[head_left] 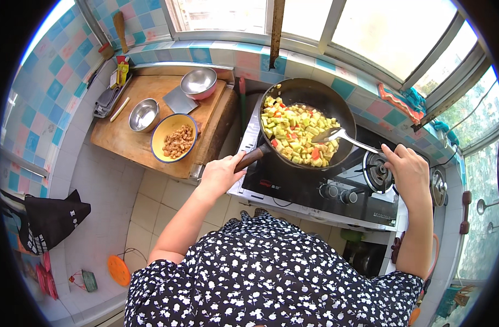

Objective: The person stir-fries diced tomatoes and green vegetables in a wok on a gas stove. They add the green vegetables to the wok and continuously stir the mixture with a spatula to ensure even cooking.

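A dark frying pan (344, 109) sits over the left side of the black gas stove, holding diced pale-green vegetable (293, 128) mixed with some orange-red pieces. My left hand (223, 173) is closed around the pan's brown handle (251, 158). With my right hand (407, 168) I grip the handle of a metal spatula (358, 143); its blade rests among the diced pieces at the right of the pan. Some liquid shows near the pan's far side. The burner beneath the pan is hidden.
Left of the stove, a wooden cutting board (118, 133) bears a yellow bowl (158, 136) of brown chunks, two metal bowls (144, 115) and a cleaver blade (179, 100). A bare burner (378, 171) lies right of the pan. Windows (391, 38) line the back wall.
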`<action>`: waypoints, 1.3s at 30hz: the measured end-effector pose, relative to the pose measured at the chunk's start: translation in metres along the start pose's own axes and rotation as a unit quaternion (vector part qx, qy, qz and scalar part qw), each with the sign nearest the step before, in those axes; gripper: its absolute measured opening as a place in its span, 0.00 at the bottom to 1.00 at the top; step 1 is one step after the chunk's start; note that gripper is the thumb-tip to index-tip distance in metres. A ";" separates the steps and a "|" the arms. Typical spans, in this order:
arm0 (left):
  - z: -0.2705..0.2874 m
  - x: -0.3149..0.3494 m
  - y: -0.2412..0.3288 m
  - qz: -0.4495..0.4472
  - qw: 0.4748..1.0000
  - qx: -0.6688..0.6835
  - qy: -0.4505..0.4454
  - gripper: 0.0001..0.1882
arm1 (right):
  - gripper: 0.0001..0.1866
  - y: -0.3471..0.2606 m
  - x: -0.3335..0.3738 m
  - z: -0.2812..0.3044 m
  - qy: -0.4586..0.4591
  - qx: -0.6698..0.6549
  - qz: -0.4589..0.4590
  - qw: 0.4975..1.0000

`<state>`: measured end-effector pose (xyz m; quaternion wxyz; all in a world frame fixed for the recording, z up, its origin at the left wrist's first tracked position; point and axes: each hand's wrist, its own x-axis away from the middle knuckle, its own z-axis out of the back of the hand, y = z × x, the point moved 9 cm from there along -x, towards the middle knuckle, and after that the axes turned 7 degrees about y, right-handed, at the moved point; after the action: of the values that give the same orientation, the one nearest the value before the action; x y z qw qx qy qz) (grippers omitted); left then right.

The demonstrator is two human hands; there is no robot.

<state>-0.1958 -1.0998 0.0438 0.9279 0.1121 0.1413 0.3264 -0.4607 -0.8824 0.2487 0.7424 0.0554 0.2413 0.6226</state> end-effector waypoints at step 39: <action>0.003 0.002 0.000 -0.020 0.999 0.013 0.040 0.27 | 0.08 -0.011 -0.011 -0.021 -0.153 -0.038 -0.009 0.987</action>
<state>-0.1930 -1.0989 0.0463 0.9262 0.1078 0.1849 0.3104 -0.4606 -0.9000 0.2295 0.7779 0.1198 0.1019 0.6084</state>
